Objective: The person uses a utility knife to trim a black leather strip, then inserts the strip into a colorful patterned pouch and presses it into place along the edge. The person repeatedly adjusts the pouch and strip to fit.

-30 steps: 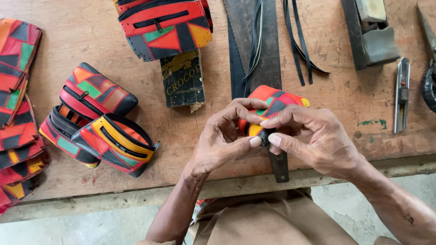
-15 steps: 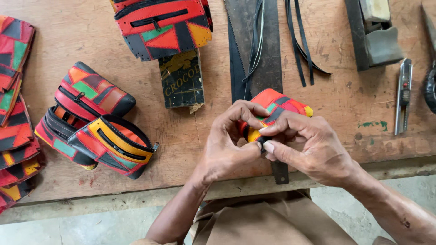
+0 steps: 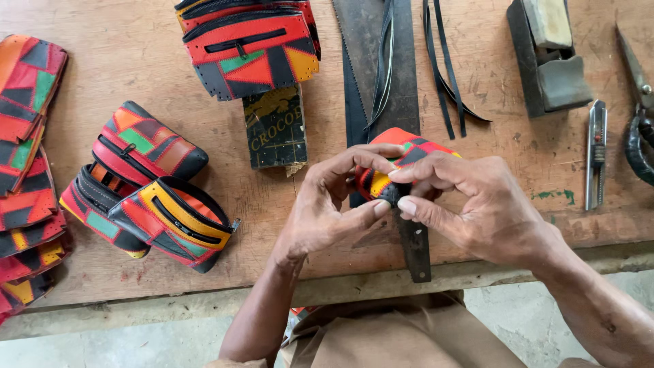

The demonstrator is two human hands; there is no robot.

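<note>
Both hands hold one small patchwork leather pouch in red, black, yellow and green, just above the wooden workbench. My left hand grips its left side, fingers curled over the top and thumb underneath. My right hand pinches its near edge between thumb and fingers. The hands hide most of the pouch. A hand saw lies flat on the bench under the hands, its dark handle reaching the front edge.
Three finished zip pouches lie at the left, flat patchwork panels stacked at the far left, more pouches at the top. A small dark box, black leather strips, a sharpening stone block, a utility knife and scissors sit around.
The hands stay together on the pouch; the fingers have shifted slightly along its near edge, and the view has drifted a little.
</note>
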